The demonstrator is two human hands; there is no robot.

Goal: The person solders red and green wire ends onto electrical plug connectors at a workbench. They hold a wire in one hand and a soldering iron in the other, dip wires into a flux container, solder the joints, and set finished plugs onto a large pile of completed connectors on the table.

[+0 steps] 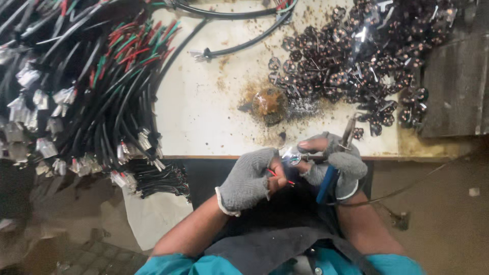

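We see the left hand (248, 179), in a grey glove, pinching thin red wires (279, 175) just off the table's (204, 102) front edge. The right hand (336, 163) is clamped on a blue-handled soldering iron (328, 183), fingertips touching a small metal part (293, 157).

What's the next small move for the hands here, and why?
Probably bring the soldering iron tip down to the small part pinched at the gloved fingertips. The right hand holds the iron by its blue handle, the left hand holds the red wire next to that part, and tip and joint look apart, though it's blurred.
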